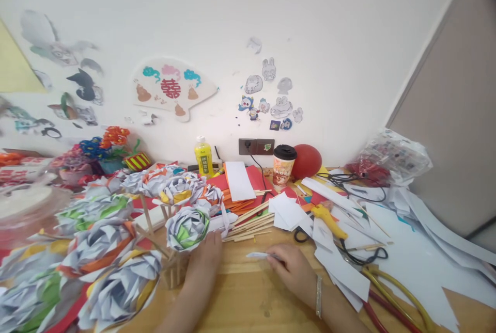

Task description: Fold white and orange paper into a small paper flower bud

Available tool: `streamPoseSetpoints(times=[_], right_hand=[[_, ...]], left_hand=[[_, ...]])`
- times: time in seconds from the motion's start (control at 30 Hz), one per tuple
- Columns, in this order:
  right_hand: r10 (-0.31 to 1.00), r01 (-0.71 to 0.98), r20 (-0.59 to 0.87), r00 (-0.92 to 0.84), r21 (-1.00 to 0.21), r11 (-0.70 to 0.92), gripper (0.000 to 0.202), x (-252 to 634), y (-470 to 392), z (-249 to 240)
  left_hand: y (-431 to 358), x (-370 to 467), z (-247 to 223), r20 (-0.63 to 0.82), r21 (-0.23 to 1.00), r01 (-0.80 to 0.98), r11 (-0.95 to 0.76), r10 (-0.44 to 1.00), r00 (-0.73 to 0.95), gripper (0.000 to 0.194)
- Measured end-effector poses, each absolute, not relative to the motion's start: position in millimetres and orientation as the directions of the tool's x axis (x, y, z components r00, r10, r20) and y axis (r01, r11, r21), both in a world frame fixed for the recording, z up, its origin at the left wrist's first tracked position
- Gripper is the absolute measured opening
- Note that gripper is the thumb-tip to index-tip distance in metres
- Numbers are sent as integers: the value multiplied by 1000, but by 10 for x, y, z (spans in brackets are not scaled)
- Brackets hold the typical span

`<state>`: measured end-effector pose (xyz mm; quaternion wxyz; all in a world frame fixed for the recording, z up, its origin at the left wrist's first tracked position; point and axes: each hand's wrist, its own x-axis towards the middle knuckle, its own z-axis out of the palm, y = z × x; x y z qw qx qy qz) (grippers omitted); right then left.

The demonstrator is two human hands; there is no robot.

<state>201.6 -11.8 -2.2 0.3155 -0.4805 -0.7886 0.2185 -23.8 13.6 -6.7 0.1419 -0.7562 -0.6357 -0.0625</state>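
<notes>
My right hand [289, 265] is closed in a pinch on a small folded piece of white paper [256, 254] above the bare wood of the table [248, 302]. Close by a white and green paper flower [188, 228], my left hand [209, 250] has its fingers curled; what they grip, if anything, is hidden. White paper strips [225, 219] lie just beyond its fingertips. A wooden holder [172, 272] with sticks stands left of that hand. More large paper flowers [120, 289] with orange, yellow and green parts crowd the left side.
Wooden sticks [251, 227] and cut white paper squares [289, 210] lie ahead. To the right are a yellow glue gun [329, 222], its cord, large-handled cutters [399, 291] and white sheets [411, 266]. A lidded cup [284, 168], red balloon [308, 161] and yellow bottle [203, 157] stand by the wall.
</notes>
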Motion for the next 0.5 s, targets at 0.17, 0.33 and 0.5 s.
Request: streamPoseSetpoints(times=[0.17,0.33,0.5], right_hand=[[907,614,315,-279,-668,421,26,2037,-112,40],[923,606,304,-236,-696,385,26,2030,-111,64],[918,594,297,-263,-700,396,24,2008,-109,35]], left_hand=[[118,-218,60,231,26,977,-212,952,201,43],[184,-206,9,203,230,964,-131,976,85,42],[275,-266,-69,258,284,951,-124,965,49,41]])
